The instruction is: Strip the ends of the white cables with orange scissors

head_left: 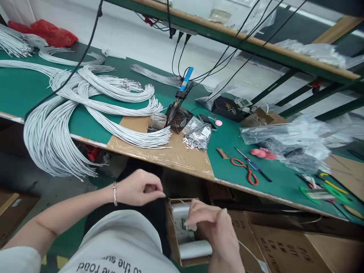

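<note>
My left hand point(140, 187), with a silver bracelet at the wrist, hovers below the bench edge, its fingers pinched together on something too small to make out. My right hand point(212, 223) reaches over a small open cardboard box point(174, 242) under the bench, fingers curled on a small green-and-white piece. Clear plastic rolls point(196, 249) lie inside that box. Large bundles of white wires point(93, 94) are spread over the green bench point(241, 167) above.
A blue-handled soldering iron point(182, 91) rests in its stand beside a small fan point(179, 118). A bag of small metal parts point(199, 137), orange-handled scissors point(246, 170), plastic bags point(298, 138) and hand tools point(324, 187) lie on the bench. Larger cardboard boxes point(287, 246) stand at lower right.
</note>
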Demonstrator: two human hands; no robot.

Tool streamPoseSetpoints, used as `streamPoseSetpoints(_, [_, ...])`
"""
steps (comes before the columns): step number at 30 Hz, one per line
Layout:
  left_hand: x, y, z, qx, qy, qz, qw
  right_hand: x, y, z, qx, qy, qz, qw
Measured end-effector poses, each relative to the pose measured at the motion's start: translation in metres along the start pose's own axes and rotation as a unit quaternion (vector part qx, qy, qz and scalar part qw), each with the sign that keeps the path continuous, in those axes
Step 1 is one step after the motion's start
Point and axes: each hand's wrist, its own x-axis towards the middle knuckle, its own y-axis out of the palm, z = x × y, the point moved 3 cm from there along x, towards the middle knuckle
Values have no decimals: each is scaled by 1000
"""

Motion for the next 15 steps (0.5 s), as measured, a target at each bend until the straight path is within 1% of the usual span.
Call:
streamPoseSetpoints(1, [-2, -14, 6, 80, 16, -40, 996, 1, -9, -1, 4, 0, -24, 1000])
streamPoseSetpoints(2, [-4, -31, 13, 165, 36, -73, 983, 3, -17, -3, 5, 3, -44, 999])
streamPoseSetpoints(4, [-7, -67, 32, 311, 52, -117, 942, 8, -31, -7, 6, 16, -75, 997])
streamPoseSetpoints(5, [-7, -85, 43, 368, 46, -121, 921, 11, -36, -10, 7, 28, -88, 996])
streamPoseSetpoints(7, [-4, -118, 67, 447, 26, -103, 888, 17, -41, -15, 14, 56, -108, 992])
streamPoseSetpoints(8, [-1, -131, 78, 471, 17, -93, 877, 21, -41, -17, 18, 68, -116, 991])
streamPoseSetpoints(9, [3, -141, 87, 478, 9, -88, 874, 24, -41, -18, 21, 78, -123, 989])
streamPoseSetpoints(10, [8, -148, 93, 483, 7, -80, 872, 27, -39, -19, 23, 85, -127, 988])
streamPoseSetpoints(12, [22, -152, 101, 490, 10, -56, 870, 33, -37, -19, 23, 91, -129, 987])
streamPoseSetpoints(15, [46, -141, 104, 505, 24, -23, 863, 41, -36, -20, 19, 96, -109, 989])
